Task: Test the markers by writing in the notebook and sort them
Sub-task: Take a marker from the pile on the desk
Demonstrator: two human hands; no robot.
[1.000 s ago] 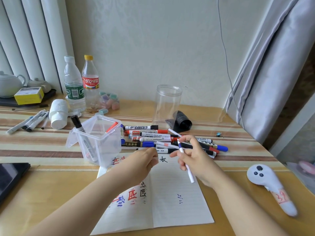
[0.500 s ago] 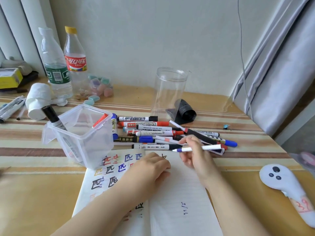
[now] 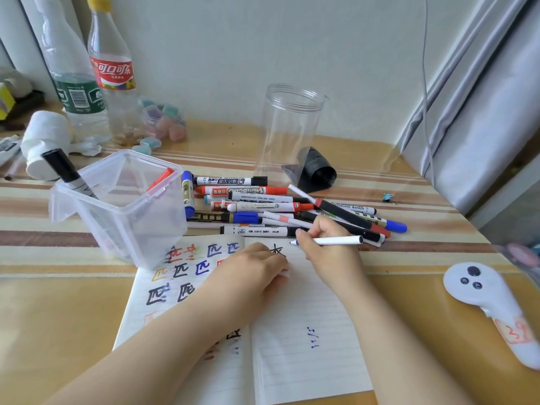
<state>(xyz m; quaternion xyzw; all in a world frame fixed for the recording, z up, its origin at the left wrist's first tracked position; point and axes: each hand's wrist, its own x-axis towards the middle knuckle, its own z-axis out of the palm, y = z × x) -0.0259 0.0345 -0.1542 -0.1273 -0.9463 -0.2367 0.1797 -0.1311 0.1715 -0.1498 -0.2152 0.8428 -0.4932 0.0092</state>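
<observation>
Your counter (image 3: pixel 58 302) is tan with brown stripes, set against a pale wall with a grey curtain (image 3: pixel 482 127) closing in its right edge; the open notebook (image 3: pixel 292 331) lies at the near edge, the marker pile (image 3: pixel 263 206) just behind it. Your right hand (image 3: pixel 327 252) pinches a thin white marker (image 3: pixel 336 241) level over the notebook's top edge, while your left hand (image 3: pixel 254 270) rests on the page with fingers curled, holding something white I cannot make out. A clear bin (image 3: pixel 122 209) stands left of the pile and a white controller (image 3: pixel 482 290) lies well to the right.
</observation>
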